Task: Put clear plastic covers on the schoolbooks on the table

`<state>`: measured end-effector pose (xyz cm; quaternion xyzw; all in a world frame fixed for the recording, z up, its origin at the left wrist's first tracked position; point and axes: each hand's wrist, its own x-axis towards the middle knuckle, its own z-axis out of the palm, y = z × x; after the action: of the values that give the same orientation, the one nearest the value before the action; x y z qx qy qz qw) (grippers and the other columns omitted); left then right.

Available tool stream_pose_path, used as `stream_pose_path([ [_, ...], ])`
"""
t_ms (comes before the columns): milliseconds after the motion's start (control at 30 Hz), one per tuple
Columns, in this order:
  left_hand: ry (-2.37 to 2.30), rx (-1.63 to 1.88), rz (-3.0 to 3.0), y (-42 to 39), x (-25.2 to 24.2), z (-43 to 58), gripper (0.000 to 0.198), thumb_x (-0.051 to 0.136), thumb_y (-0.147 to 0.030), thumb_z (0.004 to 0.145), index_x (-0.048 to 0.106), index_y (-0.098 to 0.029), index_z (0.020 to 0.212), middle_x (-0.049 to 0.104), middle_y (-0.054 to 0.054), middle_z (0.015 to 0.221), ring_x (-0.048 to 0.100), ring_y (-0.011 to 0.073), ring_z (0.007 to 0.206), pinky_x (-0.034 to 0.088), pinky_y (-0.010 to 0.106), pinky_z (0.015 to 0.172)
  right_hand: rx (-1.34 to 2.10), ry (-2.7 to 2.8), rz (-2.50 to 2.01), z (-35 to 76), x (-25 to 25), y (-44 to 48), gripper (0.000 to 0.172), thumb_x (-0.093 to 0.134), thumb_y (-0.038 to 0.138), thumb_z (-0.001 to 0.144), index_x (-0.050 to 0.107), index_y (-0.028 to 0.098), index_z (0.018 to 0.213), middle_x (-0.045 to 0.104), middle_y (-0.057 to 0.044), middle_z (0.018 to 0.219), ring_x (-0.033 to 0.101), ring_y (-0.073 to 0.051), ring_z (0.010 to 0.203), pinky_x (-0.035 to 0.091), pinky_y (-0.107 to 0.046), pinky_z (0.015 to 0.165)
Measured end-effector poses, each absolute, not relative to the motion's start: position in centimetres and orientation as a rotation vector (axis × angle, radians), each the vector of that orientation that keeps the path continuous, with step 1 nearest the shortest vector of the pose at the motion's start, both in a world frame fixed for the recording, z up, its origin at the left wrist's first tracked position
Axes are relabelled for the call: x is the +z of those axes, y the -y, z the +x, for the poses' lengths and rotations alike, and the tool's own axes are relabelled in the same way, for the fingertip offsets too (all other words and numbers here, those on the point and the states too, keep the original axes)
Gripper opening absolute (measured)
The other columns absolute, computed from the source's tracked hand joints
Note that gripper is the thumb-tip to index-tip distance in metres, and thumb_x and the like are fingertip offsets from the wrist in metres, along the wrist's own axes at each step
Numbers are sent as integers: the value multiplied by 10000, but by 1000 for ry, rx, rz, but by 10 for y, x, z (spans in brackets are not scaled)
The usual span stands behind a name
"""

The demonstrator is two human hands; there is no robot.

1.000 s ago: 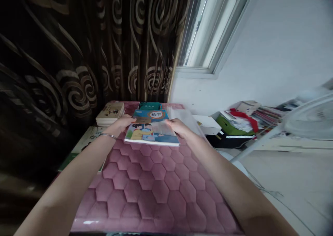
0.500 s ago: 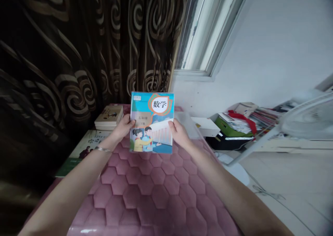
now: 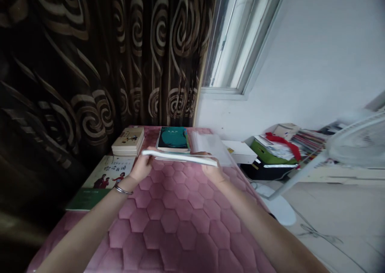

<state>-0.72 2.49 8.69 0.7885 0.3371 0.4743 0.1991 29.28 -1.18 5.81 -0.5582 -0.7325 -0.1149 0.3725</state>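
Head view showed both hands gripping one thin book (image 3: 180, 157) held flat and edge-on to the camera, near the centre of the frame, above the far part of a pink quilted mat (image 3: 177, 225). Left hand (image 3: 143, 166) clasped the book's left end, fingers curled around the edge, a metal bracelet (image 3: 122, 190) on that wrist. Right hand (image 3: 214, 171) sat under the book's right end, thumb side up against it; fingers mostly hidden beneath, grip closed on the book. Only the white page edge of the book was visible, cover not readable from this angle.

Just behind the book, a dark teal book (image 3: 173, 139) lay flat on the mat. Right of that lay a clear plastic sleeve (image 3: 210, 144), partly overlapped by the held book's right end; touching or not, could not tell. Upper left of the mat held a small stack of tan books (image 3: 128, 141). Left edge of the mat had a green and white book (image 3: 104, 178) lying flat, near the left wrist.

Dark curtain with swirl pattern (image 3: 105, 56) filled the upper left. Window (image 3: 237, 40) at upper centre. Right side of frame: a white box (image 3: 240, 150), a messy pile of papers with something red (image 3: 281, 142), and a white fan (image 3: 357, 140), blurred.
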Motion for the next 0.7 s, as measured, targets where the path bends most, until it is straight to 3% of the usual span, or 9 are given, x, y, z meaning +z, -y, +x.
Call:
stream_pose_path([
  [133,-1195,1271,2032,-25,94,-2,125,478,-251,859,549,-191,943,658,52,929,609,211,940,480,357,904,-156,1810,-1514,288,62,16,291,372,335,930,617,199,855,672,-70,700,633,-224,676,446,-283,612],
  [267,-1421,1060,1849,-19,77,3,95,454,-230,869,525,-194,816,642,30,852,607,182,887,477,291,836,181,1722,-1601,274,49,25,331,348,405,938,608,218,853,709,-67,807,660,-216,773,458,-272,689],
  [500,-1783,736,1634,3,16,-21,177,520,-176,809,518,-189,632,608,8,623,600,162,647,409,234,558,586,1746,-1703,231,-9,43,366,370,366,930,668,200,798,748,-85,861,688,-226,845,485,-272,728],
  [700,-1941,737,1647,-14,40,-99,157,541,-200,807,599,-184,661,666,34,715,620,186,734,417,257,611,583,1789,-1712,157,12,27,375,363,329,972,691,176,874,749,-123,901,691,-240,903,473,-264,726],
])
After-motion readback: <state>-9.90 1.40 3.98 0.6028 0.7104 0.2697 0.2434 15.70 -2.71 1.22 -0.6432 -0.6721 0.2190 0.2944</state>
